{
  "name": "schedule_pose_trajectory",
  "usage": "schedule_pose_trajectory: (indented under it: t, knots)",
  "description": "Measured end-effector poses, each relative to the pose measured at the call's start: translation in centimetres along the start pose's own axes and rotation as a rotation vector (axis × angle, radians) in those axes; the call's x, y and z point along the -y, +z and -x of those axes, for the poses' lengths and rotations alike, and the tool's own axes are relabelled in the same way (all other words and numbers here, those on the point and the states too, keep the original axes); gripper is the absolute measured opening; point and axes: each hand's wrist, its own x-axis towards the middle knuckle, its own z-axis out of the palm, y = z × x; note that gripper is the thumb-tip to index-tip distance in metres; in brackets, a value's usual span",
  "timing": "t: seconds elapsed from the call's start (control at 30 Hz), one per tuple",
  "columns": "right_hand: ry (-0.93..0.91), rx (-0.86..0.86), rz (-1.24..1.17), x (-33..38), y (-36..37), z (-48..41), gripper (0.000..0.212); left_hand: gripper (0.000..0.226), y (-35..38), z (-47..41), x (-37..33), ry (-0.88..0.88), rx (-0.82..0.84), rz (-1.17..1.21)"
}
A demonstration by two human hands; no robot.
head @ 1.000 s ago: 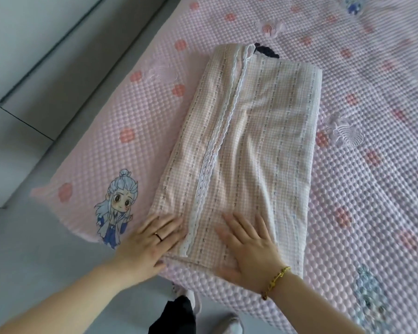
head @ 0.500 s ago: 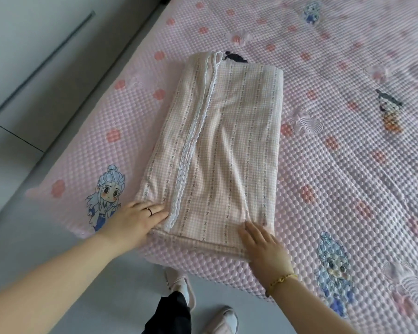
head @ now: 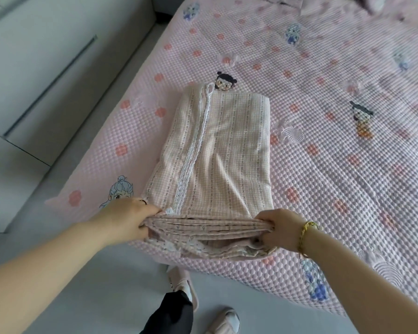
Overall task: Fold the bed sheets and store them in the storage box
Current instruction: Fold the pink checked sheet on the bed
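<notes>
Currently: folded sheet (head: 217, 150) lies lengthwise on the pink quilted bed cover (head: 336, 169), by the bed's near edge, with a white lace strip (head: 191, 162) running along its top. Its near end is bunched in stacked layers, held just above the cover. Left hand (head: 128, 218) grips the near-left corner, fingers curled round the layers. Right hand (head: 280, 227), yellow bracelet (head: 304, 233) at the wrist, grips the near-right corner. The sheet's near edge spans between the 2 hands.

No readable text, label or number anywhere.

We are in a home bedroom: a bed (head: 323, 165) under a pink cartoon-print quilted cover, white wardrobe doors (head: 34, 56) to its left.
</notes>
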Motion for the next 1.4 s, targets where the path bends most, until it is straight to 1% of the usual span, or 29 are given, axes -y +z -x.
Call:
schedule_pose_trajectory:
  t: [0.03, 0.1, 0.2, 0.23, 0.27, 0.33, 0.4, 0.53, 0.6, 0.63, 0.77, 0.93, 1.0, 1.03, 1.1, 1.2, 1.23, 1.27, 1.3, 1.33, 1.37, 1.4]
  knots:
    - [-0.012, 0.065, -0.033, 0.0, -0.3, 0.4, 0.014, 0.035, -0.5, 0.5, 0.3, -0.001, 0.04, -0.007]
    - [-0.026, 0.155, -0.126, 0.2, -0.7, 0.7, 0.02, 0.032, -1.2, 0.9, 0.9, 0.024, 0.094, 0.007]
    - [-0.019, 0.177, -0.238, 0.5, -1.5, 0.3, 0.029, 0.019, -2.7, 0.4, 1.4, 0.04, 0.166, 0.129]
    - [-0.014, 0.15, -0.29, 0.6, -2.2, -0.1, 0.032, 0.016, -3.3, -0.3, 1.9, 0.03, 0.177, 0.217]
    - [-0.005, 0.099, -0.349, 0.6, -3.2, -0.4, 0.034, 0.02, -4.2, -1.1, 2.3, 0.015, 0.175, 0.315]
    - [0.022, -0.045, -0.46, 0.5, -5.6, -1.5, 0.037, 0.034, -6.4, -3.4, 3.4, 0.009, 0.163, 0.479]
    - [0.073, -0.201, -0.583, 0.1, -8.4, -3.3, 0.033, 0.045, -9.3, -6.8, 4.4, 0.009, 0.106, 0.541]
    - [0.215, -0.46, -0.887, -1.3, -12.3, -7.9, 0.018, 0.04, -14.8, -13.0, 4.4, 0.003, -0.07, 0.609]
    - [0.274, -0.551, -1.027, -2.2, -13.6, -10.3, 0.013, 0.035, -16.4, -16.1, 4.6, -0.006, -0.124, 0.647]
    - [0.295, -0.569, -1.071, -2.7, -14.0, -11.5, 0.013, 0.033, -16.9, -17.6, 4.8, -0.017, -0.127, 0.678]
    - [0.343, -0.597, -1.137, -4.6, -15.6, -17.1, 0.024, 0.025, -17.3, -23.4, 6.1, -0.061, -0.129, 0.839]
    - [0.395, -0.619, -1.144, -5.8, -18.7, -22.9, 0.021, 0.03, -17.8, -29.2, 7.4, -0.191, -0.218, 1.089]
    - [0.4, -0.65, -1.165, -6.0, -19.8, -24.9, 0.01, 0.028, -17.9, -31.1, 7.8, -0.219, -0.25, 1.148]
    - [0.416, -0.662, -1.164, -6.1, -20.3, -26.1, 0.01, 0.028, -17.9, -32.3, 8.1, -0.244, -0.282, 1.166]
    - [0.452, -0.677, -1.165, -6.9, -20.6, -28.5, 0.022, 0.028, -17.8, -34.3, 8.5, -0.316, -0.419, 1.191]
    - [0.536, -0.682, -1.167, -7.7, -20.0, -31.1, 0.027, 0.026, -17.3, -35.8, 8.7, -0.475, -0.756, 1.213]
    - [0.57, -0.69, -1.178, -7.9, -19.6, -31.7, 0.026, 0.023, -16.9, -35.4, 8.6, -0.481, -0.81, 1.206]
    - [0.598, -0.703, -1.183, -8.1, -19.3, -32.1, 0.023, 0.02, -15.8, -34.7, 8.3, -0.45, -0.826, 1.176]
    - [0.616, -0.718, -1.184, -8.1, -19.0, -32.4, 0.019, 0.022, -14.5, -33.8, 7.9, -0.407, -0.79, 1.133]
    - [0.633, -0.758, -1.19, -8.1, -18.8, -32.6, 0.017, 0.043, -13.0, -32.7, 7.2, -0.378, -0.71, 1.068]
    - [0.645, -0.82, -1.189, -7.9, -18.7, -32.5, 0.022, 0.072, -11.5, -31.7, 6.5, -0.364, -0.605, 0.993]
    - [0.625, -0.907, -1.17, -7.5, -18.5, -32.2, 0.026, 0.093, -10.3, -31.3, 6.2, -0.37, -0.528, 0.94]
